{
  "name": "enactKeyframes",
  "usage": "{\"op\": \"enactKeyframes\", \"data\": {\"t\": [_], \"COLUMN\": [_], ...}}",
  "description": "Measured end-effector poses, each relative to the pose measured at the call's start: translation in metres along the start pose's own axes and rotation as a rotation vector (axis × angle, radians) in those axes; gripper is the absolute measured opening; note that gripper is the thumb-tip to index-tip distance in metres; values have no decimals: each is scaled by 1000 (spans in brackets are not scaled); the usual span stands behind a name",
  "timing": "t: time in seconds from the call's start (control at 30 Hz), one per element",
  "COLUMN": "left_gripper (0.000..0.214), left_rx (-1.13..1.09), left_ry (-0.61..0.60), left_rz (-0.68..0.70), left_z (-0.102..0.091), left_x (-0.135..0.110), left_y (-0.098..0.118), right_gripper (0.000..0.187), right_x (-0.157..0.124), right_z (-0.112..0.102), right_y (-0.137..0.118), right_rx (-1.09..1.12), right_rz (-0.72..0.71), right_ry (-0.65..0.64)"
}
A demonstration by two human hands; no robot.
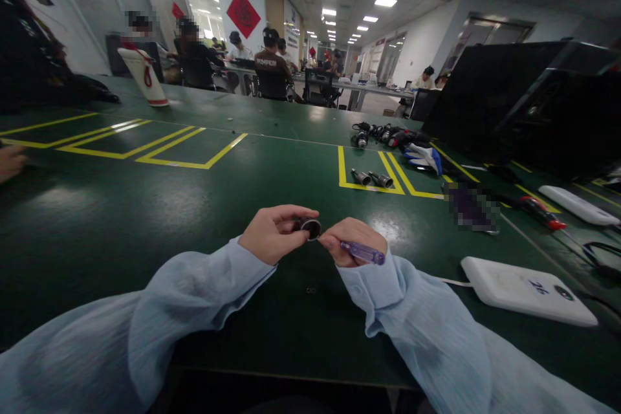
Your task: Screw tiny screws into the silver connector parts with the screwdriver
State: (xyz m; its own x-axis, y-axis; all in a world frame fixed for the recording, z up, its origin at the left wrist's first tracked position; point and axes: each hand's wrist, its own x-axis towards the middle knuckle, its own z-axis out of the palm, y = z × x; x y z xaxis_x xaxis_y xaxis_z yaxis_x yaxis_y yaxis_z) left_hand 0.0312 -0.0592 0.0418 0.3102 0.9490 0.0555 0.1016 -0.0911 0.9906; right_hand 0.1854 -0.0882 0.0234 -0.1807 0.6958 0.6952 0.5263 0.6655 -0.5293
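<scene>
My left hand (274, 233) is closed in a pinch on a small round black part with a metal rim (311, 228), held above the green table (145, 207). My right hand (352, 240) is closed around a purple-handled screwdriver (363, 252), its tip end pointing toward the round part. The two hands almost meet at the part. Both arms wear light blue sleeves. A tiny dark piece (311, 290) lies on the table just below the hands.
Two small metal cylinders (371, 178) lie in a yellow-taped box. Several more dark parts (383, 134) and a blue-white glove (424, 156) sit behind. A white flat device (526, 289) lies at right, a red-handled tool (541, 212) beyond. Another person's hand (10, 162) at far left; people sit farther back.
</scene>
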Motion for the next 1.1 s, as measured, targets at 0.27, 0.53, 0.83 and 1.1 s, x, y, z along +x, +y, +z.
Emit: {"op": "enactKeyframes", "data": {"t": [0.27,0.53,0.83,1.1], "left_gripper": [24,25,20,23], "left_rx": [16,-22,-36,-138], "left_ry": [90,98,178,153], "left_rz": [4,-4,3,-49], "left_z": [4,5,1,-4], "left_x": [2,1,6,9], "left_y": [-4,-4,-9,-12], "right_gripper": [22,28,35,34], "right_x": [-1,-1,4,0], "right_z": [2,2,-11,1], "right_y": [-3,-4,-8,9], "right_rx": [27,-70,317,452], "right_rz": [-27,-26,526,715], "right_ry": [34,34,-132,-480]}}
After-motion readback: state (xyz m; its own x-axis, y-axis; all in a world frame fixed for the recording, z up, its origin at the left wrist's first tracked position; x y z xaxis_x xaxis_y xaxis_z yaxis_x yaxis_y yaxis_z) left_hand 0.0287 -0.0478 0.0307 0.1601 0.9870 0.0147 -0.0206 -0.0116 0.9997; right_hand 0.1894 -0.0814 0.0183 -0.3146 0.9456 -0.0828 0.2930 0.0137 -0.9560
